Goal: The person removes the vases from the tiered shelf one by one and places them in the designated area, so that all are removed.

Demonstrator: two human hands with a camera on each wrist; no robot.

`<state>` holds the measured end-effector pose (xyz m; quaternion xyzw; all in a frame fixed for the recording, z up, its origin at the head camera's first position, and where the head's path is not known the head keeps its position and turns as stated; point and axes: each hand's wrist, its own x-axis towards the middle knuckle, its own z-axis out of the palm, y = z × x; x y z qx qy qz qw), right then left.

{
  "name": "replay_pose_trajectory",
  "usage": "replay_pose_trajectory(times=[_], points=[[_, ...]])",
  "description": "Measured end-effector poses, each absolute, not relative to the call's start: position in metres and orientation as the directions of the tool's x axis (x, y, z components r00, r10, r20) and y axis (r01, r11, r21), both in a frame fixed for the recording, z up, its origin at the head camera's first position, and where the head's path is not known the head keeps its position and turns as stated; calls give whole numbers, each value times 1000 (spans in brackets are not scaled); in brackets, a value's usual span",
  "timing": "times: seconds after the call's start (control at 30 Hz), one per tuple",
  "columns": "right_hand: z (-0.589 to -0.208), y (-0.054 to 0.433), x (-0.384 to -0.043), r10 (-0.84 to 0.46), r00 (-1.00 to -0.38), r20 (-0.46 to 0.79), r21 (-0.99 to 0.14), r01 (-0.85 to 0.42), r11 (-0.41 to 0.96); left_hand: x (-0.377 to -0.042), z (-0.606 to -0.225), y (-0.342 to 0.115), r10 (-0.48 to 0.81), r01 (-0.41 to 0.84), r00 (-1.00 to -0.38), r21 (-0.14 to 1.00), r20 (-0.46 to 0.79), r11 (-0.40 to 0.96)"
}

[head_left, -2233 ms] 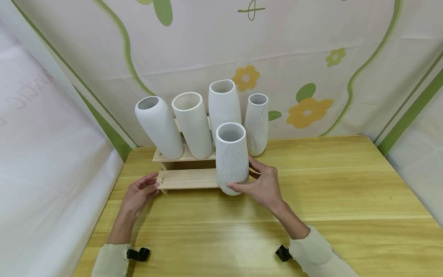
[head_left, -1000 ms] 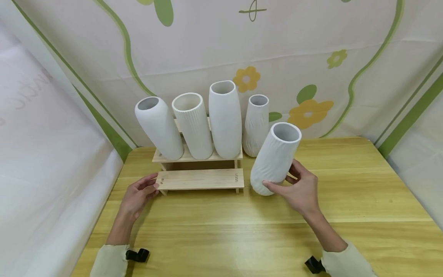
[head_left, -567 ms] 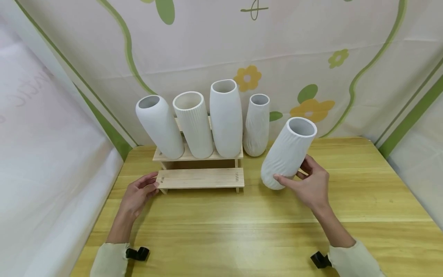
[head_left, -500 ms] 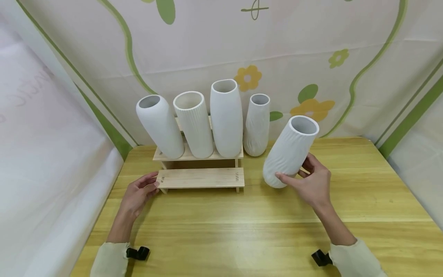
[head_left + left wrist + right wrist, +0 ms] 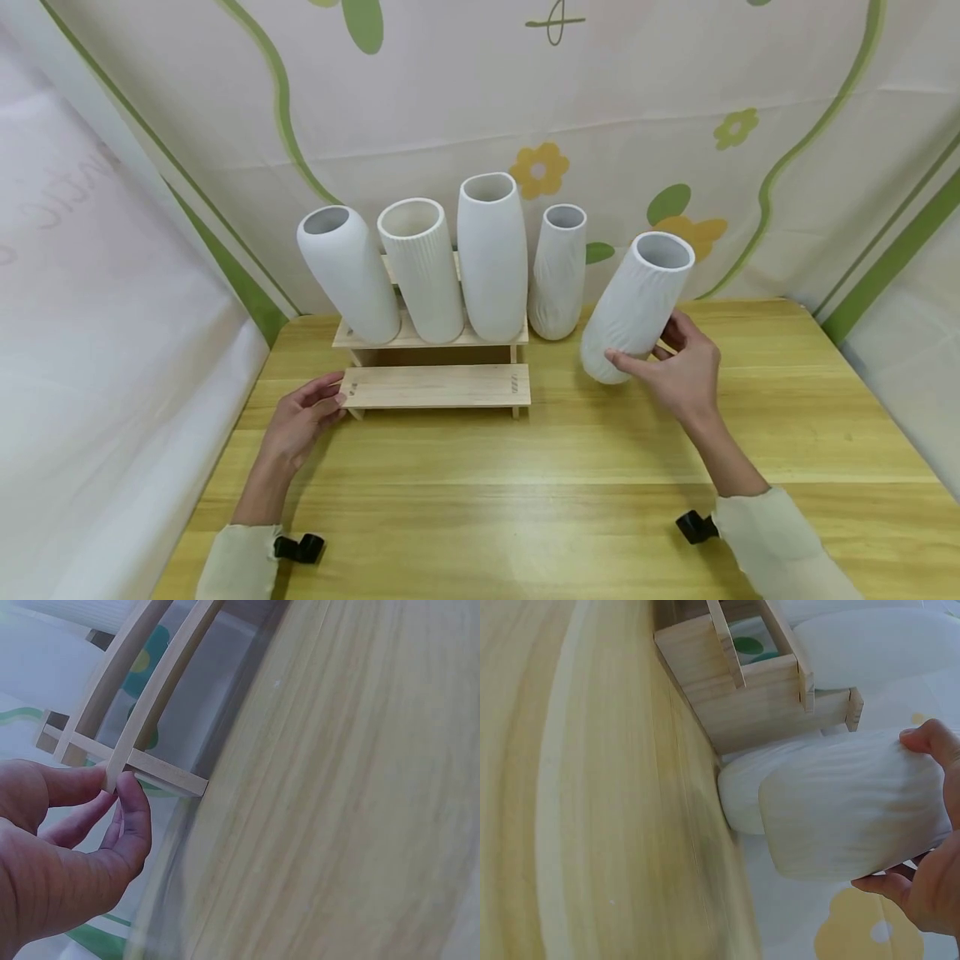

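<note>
My right hand (image 5: pixel 678 367) grips a white textured vase (image 5: pixel 633 312) low on its body, thumb in front and fingers behind. The vase leans to the right, and its base hangs above the table in the right wrist view. My left hand (image 5: pixel 300 421) pinches the left end of the front step of a stepped wooden stand (image 5: pixel 435 387), thumb and finger on the board's edge (image 5: pixel 112 774). On the stand's middle step are a smooth white vase (image 5: pixel 352 279), a ribbed vase (image 5: pixel 423 275) and a tall squarish vase (image 5: pixel 493 258). The front step is bare.
A slim textured vase (image 5: pixel 557 275) stands on the wooden table (image 5: pixel 480 508) just right of the stand, left of the held vase. A flower-printed white cloth (image 5: pixel 420 92) rises behind the table, with more white cloth (image 5: pixel 97 333) along the left side.
My right hand has carried the textured vase off the front step's right end, rightward and then toward the back, tilting it right. My left hand has stayed at the stand.
</note>
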<state>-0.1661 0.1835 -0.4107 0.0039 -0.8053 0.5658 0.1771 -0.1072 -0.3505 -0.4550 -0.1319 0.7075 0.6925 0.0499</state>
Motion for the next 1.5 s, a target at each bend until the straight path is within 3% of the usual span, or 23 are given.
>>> replay_pose_trajectory(times=[0.83, 1.5], points=[[-421, 193, -232, 260, -937, 234, -929, -137, 343, -106, -456, -352, -114, -253, -962, 967, -250, 12], [-438, 183, -267, 301, -921, 247, -942, -156, 297, -106, -455, -350, -105, -243, -965, 970, -240, 16]])
